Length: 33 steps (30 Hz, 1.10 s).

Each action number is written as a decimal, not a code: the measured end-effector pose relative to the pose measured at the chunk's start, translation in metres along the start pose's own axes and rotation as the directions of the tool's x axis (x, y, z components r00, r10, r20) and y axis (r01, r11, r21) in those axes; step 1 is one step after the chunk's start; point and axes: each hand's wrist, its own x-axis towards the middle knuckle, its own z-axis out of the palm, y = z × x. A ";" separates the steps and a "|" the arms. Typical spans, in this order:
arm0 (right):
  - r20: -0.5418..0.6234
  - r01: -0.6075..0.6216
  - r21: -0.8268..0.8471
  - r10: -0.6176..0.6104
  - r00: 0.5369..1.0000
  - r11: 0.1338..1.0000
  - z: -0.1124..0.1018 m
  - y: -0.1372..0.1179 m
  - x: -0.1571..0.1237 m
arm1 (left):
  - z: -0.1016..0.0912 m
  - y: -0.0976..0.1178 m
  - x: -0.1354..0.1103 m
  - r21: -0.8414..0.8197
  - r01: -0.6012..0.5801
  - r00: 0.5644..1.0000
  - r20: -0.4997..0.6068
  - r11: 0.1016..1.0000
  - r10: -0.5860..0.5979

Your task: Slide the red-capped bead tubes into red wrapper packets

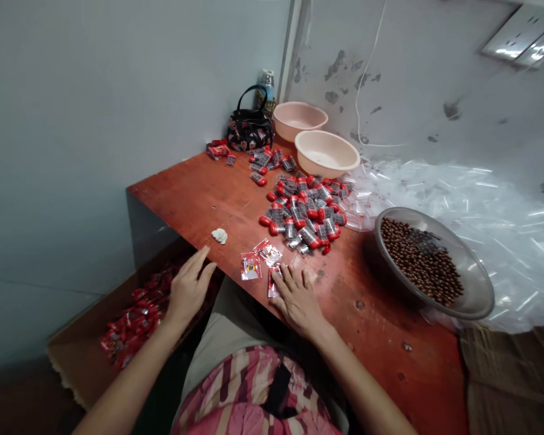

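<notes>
My right hand (295,297) lies spread on the table's near edge, its fingers over a small red printed packet (274,284) that they partly hide. Two more flat red pieces, a square card (251,266) and a shinier one (268,251), lie just beyond and to the left. Fingers stretched out, my left hand (191,287) hovers by the table edge with nothing in it. A crumpled white lump (219,235) sits a little beyond its fingertips. Past my right hand spreads a pile of small clear containers with red caps (301,208), dark inside.
A metal bowl (474,266) of brown balls stands right, beside heaped clear plastic pieces (494,211). Two basins (327,151), a floral handbag (250,130) and a bottle (267,84) stand at the back. A cardboard box (81,326) of red packets sits below left of the table (181,193).
</notes>
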 end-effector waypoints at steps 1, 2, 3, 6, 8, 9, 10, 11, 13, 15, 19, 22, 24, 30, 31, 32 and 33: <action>0.018 0.057 -0.018 -0.057 0.998 0.998 -0.002 0.001 0.007 | 0.005 0.000 0.016 0.118 -0.119 0.993 0.017 0.986 0.118; 0.029 0.113 -0.028 -0.112 0.993 0.993 -0.004 0.004 0.015 | 0.009 -0.001 0.030 0.228 -0.187 0.982 0.046 0.956 0.181; 0.034 0.162 -0.034 -0.161 0.986 0.986 -0.008 0.007 0.023 | 0.013 -0.003 0.043 0.323 -0.220 0.976 0.069 0.920 0.209; 0.031 0.264 -0.044 -0.263 0.964 0.963 -0.016 0.017 0.041 | 0.023 -0.011 0.069 0.476 -0.266 0.964 0.110 0.838 0.243; 0.015 0.299 -0.034 -0.299 0.954 0.954 -0.018 0.023 0.048 | 0.028 -0.017 0.074 0.500 -0.272 0.960 0.088 0.822 0.264; 0.002 0.302 -0.021 -0.302 0.953 0.953 -0.018 0.025 0.049 | 0.030 -0.020 0.074 0.497 -0.271 0.958 0.060 0.824 0.279; -0.018 0.293 -0.002 -0.293 0.956 0.956 -0.018 0.026 0.048 | 0.032 -0.023 0.074 0.485 -0.270 0.955 0.022 0.832 0.297; -0.046 0.274 0.027 -0.273 0.961 0.961 -0.018 0.026 0.047 | 0.034 -0.024 0.073 0.465 -0.271 0.949 -0.020 0.843 0.315; -0.124 0.221 0.114 -0.207 0.971 0.969 -0.017 0.026 0.039 | 0.037 -0.025 0.070 0.404 -0.284 0.932 -0.099 0.870 0.350; -0.229 0.166 0.244 -0.110 0.967 0.955 -0.017 0.025 0.029 | 0.037 -0.021 0.065 0.339 -0.301 0.912 -0.171 0.891 0.373; -0.319 0.032 0.542 0.171 0.932 0.840 -0.016 0.021 0.009 | 0.040 0.011 0.038 0.222 -0.386 0.895 -0.145 0.895 0.422; -0.247 -0.068 0.708 0.336 0.909 0.703 -0.017 0.019 0.003 | 0.055 0.046 0.011 0.119 -0.449 0.892 0.118 0.886 0.436; -0.211 -0.092 0.770 0.388 0.897 0.631 -0.018 0.018 0.002 | 0.070 0.065 -0.002 0.099 -0.431 0.884 0.244 0.897 0.398; -0.217 -0.081 0.794 0.406 0.888 0.603 -0.027 0.019 0.002 | 0.097 0.070 -0.007 0.145 -0.385 0.893 0.308 0.911 0.328; -0.220 -0.082 0.795 0.412 0.884 0.601 -0.028 0.018 0.003 | 0.097 0.068 -0.006 0.153 -0.398 0.890 0.303 0.904 0.340; -0.215 -0.088 0.802 0.423 0.880 0.590 -0.029 0.017 0.005 | 0.097 0.067 -0.005 0.159 -0.410 0.888 0.295 0.898 0.353; -0.201 -0.097 0.816 0.437 0.877 0.570 -0.030 0.016 0.007 | 0.096 0.067 -0.005 0.157 -0.421 0.886 0.285 0.893 0.367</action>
